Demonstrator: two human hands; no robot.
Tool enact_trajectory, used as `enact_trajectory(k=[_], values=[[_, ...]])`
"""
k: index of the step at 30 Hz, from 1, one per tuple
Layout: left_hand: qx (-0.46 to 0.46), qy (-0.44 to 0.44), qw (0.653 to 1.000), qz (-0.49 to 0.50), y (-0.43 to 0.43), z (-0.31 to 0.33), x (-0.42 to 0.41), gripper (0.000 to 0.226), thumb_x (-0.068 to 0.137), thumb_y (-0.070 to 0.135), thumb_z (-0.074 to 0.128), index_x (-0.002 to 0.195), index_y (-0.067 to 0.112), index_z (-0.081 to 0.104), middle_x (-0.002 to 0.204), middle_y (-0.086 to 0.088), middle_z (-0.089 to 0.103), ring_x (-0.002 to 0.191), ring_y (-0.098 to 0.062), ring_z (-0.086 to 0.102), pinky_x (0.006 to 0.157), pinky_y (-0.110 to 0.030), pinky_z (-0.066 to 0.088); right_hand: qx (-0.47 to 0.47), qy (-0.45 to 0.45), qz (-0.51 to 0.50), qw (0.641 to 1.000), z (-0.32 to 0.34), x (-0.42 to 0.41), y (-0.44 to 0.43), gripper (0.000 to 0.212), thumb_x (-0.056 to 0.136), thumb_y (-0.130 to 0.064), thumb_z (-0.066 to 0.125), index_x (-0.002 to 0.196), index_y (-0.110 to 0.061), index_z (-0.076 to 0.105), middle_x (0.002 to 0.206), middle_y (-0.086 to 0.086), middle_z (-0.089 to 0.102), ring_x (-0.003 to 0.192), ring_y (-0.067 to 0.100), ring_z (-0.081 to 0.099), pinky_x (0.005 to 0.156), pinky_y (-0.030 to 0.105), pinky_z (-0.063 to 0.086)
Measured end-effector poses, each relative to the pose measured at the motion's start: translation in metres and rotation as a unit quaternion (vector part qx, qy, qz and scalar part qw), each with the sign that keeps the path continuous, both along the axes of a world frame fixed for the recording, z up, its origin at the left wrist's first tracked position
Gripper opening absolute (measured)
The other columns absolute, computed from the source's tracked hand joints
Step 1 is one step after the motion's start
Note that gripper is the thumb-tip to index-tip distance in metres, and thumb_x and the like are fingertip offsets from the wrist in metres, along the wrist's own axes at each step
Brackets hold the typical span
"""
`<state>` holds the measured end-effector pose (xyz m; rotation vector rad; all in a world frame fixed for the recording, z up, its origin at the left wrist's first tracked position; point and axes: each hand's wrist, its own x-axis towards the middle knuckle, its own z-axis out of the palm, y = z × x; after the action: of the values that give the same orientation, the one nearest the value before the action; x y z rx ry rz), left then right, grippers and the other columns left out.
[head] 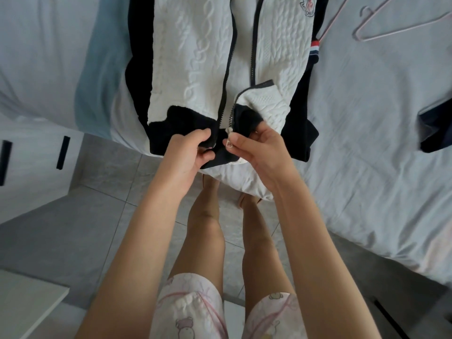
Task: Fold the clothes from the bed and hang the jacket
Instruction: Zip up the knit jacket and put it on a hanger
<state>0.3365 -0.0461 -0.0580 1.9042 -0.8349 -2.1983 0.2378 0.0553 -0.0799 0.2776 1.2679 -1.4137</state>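
A white cable-knit jacket with dark sleeves and a dark zip lies front-up on the bed, its zip undone and its hem at the bed's corner. My left hand grips the dark hem band on the left side of the zip. My right hand pinches the zip slider at the bottom of the right front panel, which is folded back over itself. A pink wire hanger lies on the sheet at the upper right.
A dark garment lies at the bed's right edge. A light blue cloth runs along the bed left of the jacket. White cabinets with dark handles stand at the left. My legs stand on a grey tiled floor.
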Motion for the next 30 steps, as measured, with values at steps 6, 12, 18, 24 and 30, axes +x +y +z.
enact_trajectory(k=[6,12,18,24,30], values=[[-0.052,0.025,0.998,-0.034,-0.003,0.007,0.005,0.011,0.086,-0.002,0.062,0.079,0.006,0.065,0.067,0.004,0.070,0.071,-0.008,0.068,0.067,-0.019,0.054,-0.023,-0.033,-0.006,0.999,0.006,0.000,0.009,0.012,0.085,0.008,0.060,0.095,0.002,0.064,0.078,0.005,0.072,0.077,0.016,0.070,0.074,0.021,0.057],[-0.038,0.036,0.999,-0.003,0.007,0.013,-0.006,0.010,0.084,-0.003,0.064,0.077,0.004,0.066,0.067,0.000,0.070,0.073,-0.009,0.070,0.074,-0.019,0.056,-0.021,-0.014,-0.030,0.999,0.007,0.010,0.013,0.013,0.087,0.008,0.057,0.089,-0.002,0.066,0.079,0.005,0.072,0.081,0.017,0.070,0.077,0.023,0.057],[-0.032,0.026,0.998,0.043,0.021,0.012,-0.015,0.007,0.084,0.007,0.068,0.078,0.006,0.067,0.071,-0.001,0.071,0.075,-0.009,0.070,0.071,-0.017,0.054,-0.035,-0.010,-0.100,0.994,0.006,0.022,0.012,0.016,0.088,0.007,0.055,0.093,-0.004,0.066,0.086,0.004,0.073,0.085,0.014,0.069,0.077,0.022,0.056],[-0.064,0.027,0.996,0.063,0.025,0.010,-0.021,0.008,0.083,0.005,0.069,0.076,0.006,0.066,0.066,0.000,0.068,0.069,-0.009,0.067,0.074,-0.021,0.053,-0.048,-0.031,-0.140,0.989,0.005,0.025,0.007,0.017,0.089,0.006,0.054,0.090,-0.005,0.066,0.085,0.004,0.073,0.087,0.013,0.069,0.079,0.021,0.054],[-0.063,0.039,0.994,0.075,0.026,0.009,-0.024,0.009,0.082,0.001,0.069,0.075,0.004,0.066,0.066,-0.001,0.068,0.069,-0.010,0.067,0.073,-0.019,0.053,-0.070,-0.044,-0.155,0.984,0.003,0.024,0.007,0.016,0.091,0.005,0.052,0.093,-0.004,0.066,0.087,0.005,0.072,0.088,0.013,0.068,0.084,0.022,0.053]])
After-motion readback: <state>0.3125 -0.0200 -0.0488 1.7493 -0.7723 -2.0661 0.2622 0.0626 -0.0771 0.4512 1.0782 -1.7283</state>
